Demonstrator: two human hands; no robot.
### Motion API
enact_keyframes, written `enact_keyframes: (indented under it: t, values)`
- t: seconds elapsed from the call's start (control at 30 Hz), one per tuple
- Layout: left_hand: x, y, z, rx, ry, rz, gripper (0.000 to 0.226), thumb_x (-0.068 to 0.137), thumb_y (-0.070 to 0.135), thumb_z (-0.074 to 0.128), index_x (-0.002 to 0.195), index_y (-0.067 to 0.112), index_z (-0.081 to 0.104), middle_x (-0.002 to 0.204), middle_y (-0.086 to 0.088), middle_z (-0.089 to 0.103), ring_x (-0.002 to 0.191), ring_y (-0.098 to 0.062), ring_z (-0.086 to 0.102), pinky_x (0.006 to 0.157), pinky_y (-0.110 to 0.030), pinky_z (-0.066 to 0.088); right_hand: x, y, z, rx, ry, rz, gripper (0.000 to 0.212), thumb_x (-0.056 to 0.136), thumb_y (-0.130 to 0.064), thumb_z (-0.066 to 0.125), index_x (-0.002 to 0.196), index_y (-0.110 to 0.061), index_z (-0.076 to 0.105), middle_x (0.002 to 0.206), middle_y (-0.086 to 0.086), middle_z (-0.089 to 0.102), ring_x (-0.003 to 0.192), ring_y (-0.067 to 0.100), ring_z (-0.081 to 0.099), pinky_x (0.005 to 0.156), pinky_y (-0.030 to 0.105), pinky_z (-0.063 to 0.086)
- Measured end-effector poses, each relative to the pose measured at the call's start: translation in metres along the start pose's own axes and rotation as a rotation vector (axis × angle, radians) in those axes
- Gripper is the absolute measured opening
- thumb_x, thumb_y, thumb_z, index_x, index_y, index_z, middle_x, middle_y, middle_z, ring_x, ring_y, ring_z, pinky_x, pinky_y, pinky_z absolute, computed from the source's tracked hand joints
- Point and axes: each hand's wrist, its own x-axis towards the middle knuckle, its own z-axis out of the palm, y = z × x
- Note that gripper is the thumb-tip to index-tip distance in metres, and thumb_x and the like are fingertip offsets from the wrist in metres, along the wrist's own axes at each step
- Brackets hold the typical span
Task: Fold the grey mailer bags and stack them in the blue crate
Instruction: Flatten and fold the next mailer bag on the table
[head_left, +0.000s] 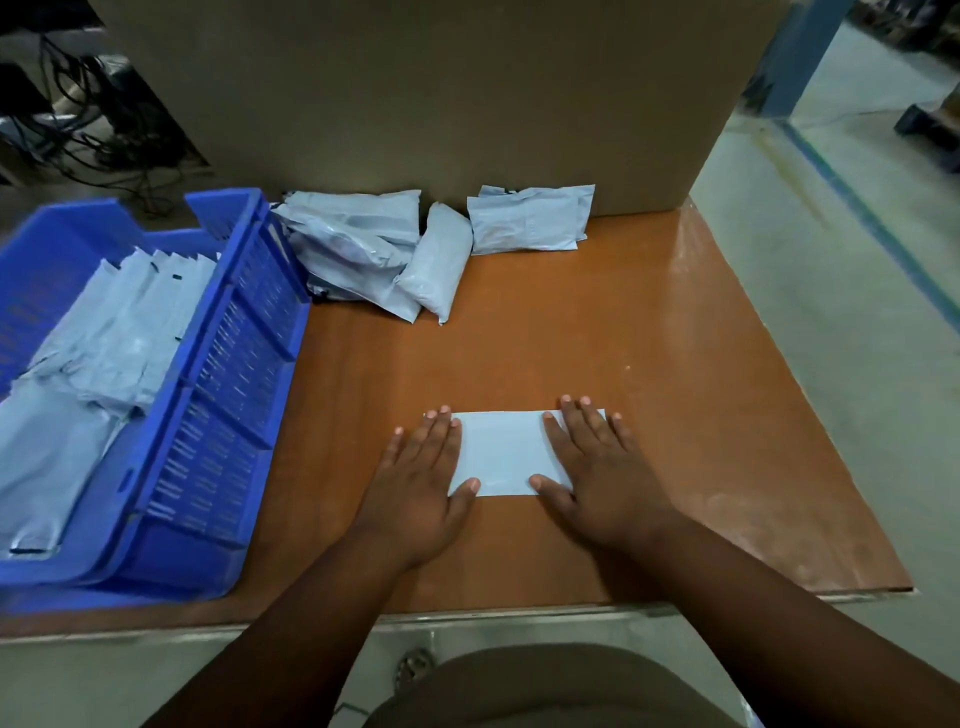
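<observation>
I see both hands flat, fingers straight, pressing folded grey mailer bag (501, 453) onto brown surface (649, 364). Left hand (423, 475) covers bag's left end, right hand (597, 467) its right end; neither grips anything. Blue crate (228, 415) at left holds stacked folded bags (119, 338). Unfolded bags (374, 249) heaped at far edge, against cardboard box (441, 93).

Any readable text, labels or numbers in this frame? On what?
None readable.
Mailer under both hands: blank.
Bags in crate: small dark marks, too blurred to read.
Cardboard box: no print visible.
</observation>
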Motion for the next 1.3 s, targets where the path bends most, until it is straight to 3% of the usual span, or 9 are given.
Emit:
enact_keyframes:
  t: [0.27, 0.4, 0.57, 0.7, 0.8, 0.93, 1.03, 1.1, 1.3]
  values:
    - [-0.018, -0.019, -0.012, -0.038, 0.053, -0.118, 0.082, 0.106, 0.064, 0.023, 0.170, 0.019, 0.000, 0.178, -0.002, -0.012, 0.164, -0.019, -0.009, 0.131, -0.056, 0.003, -0.011, 0.025, -0.015, 0.052, -0.084, 0.127, 0.098, 0.093, -0.083, -0.004, 0.170, -0.022, 0.000, 0.177, 0.001, -0.012, 0.163, 0.020, -0.014, 0.131, 0.049, -0.006]
    - [0.002, 0.010, -0.019, -0.030, 0.153, 0.116, 0.070, 0.110, 0.049, 0.029, 0.169, 0.014, 0.016, 0.178, -0.008, -0.001, 0.165, -0.023, 0.000, 0.132, -0.053, 0.013, 0.005, 0.006, -0.026, 0.067, -0.013, 0.081, 0.089, 0.099, -0.074, 0.008, 0.169, -0.020, 0.012, 0.178, 0.006, -0.003, 0.164, 0.024, -0.005, 0.130, 0.051, -0.001]
    - [0.033, 0.023, -0.003, -0.081, 0.031, 0.293, 0.068, 0.110, 0.045, 0.036, 0.167, 0.010, 0.027, 0.176, -0.010, 0.018, 0.164, -0.020, 0.010, 0.128, -0.051, 0.025, 0.027, -0.024, -0.010, 0.054, -0.046, -0.174, 0.085, 0.102, -0.073, 0.014, 0.170, -0.022, 0.010, 0.178, 0.001, -0.003, 0.164, 0.019, -0.005, 0.130, 0.058, 0.002]
    - [0.032, 0.005, -0.006, -0.006, -0.031, 0.243, 0.074, 0.111, 0.061, 0.022, 0.171, 0.021, 0.008, 0.178, 0.001, -0.004, 0.163, -0.013, -0.009, 0.132, -0.048, 0.008, 0.024, -0.008, -0.003, 0.005, -0.020, -0.136, 0.074, 0.107, -0.067, 0.016, 0.169, -0.027, 0.018, 0.178, 0.000, 0.007, 0.164, 0.023, 0.006, 0.129, 0.061, 0.009]
    - [0.027, -0.018, -0.010, 0.017, -0.056, 0.135, 0.078, 0.107, 0.071, 0.014, 0.170, 0.029, -0.002, 0.177, 0.008, -0.015, 0.162, -0.011, -0.017, 0.132, -0.051, 0.003, 0.016, 0.016, -0.007, 0.043, -0.035, -0.077, 0.066, 0.109, -0.063, 0.014, 0.169, -0.035, 0.011, 0.178, -0.005, -0.001, 0.164, 0.021, 0.001, 0.131, 0.055, 0.000]
    - [0.033, -0.019, -0.035, -0.036, -0.110, 0.074, 0.089, 0.098, 0.078, 0.031, 0.170, 0.033, 0.002, 0.177, 0.010, 0.005, 0.163, -0.015, 0.005, 0.131, -0.049, 0.014, 0.020, 0.031, -0.029, 0.085, -0.066, -0.054, 0.073, 0.105, -0.063, 0.035, 0.168, -0.034, 0.015, 0.173, -0.005, 0.022, 0.158, 0.021, 0.023, 0.130, 0.050, 0.013]
    - [0.058, -0.009, -0.065, -0.066, -0.189, 0.007, 0.107, 0.078, 0.081, 0.058, 0.165, 0.045, 0.008, 0.168, 0.010, 0.026, 0.155, -0.023, 0.025, 0.124, -0.051, 0.029, 0.044, 0.029, -0.054, 0.050, -0.090, -0.062, 0.081, 0.096, -0.065, 0.054, 0.164, -0.034, 0.024, 0.152, 0.002, 0.045, 0.135, 0.028, 0.046, 0.114, 0.044, 0.041]
    - [0.077, -0.005, -0.078, -0.027, -0.269, -0.013, 0.110, 0.065, 0.080, 0.070, 0.158, 0.046, 0.023, 0.158, 0.008, 0.037, 0.148, -0.024, 0.033, 0.117, -0.053, 0.035, 0.061, 0.029, -0.065, 0.045, -0.155, -0.044, 0.079, 0.091, -0.065, 0.061, 0.158, -0.031, 0.036, 0.141, 0.005, 0.049, 0.126, 0.030, 0.050, 0.103, 0.044, 0.048]
    - [0.102, -0.002, -0.092, -0.001, -0.386, 0.018, 0.084, 0.061, 0.077, 0.080, 0.133, 0.045, 0.051, 0.125, 0.011, 0.052, 0.126, -0.019, 0.046, 0.101, -0.045, 0.042, 0.087, 0.036, -0.072, 0.135, -0.276, -0.070, 0.047, 0.080, -0.057, 0.077, 0.117, -0.033, 0.061, 0.115, -0.003, 0.053, 0.107, 0.021, 0.055, 0.088, 0.040, 0.053]
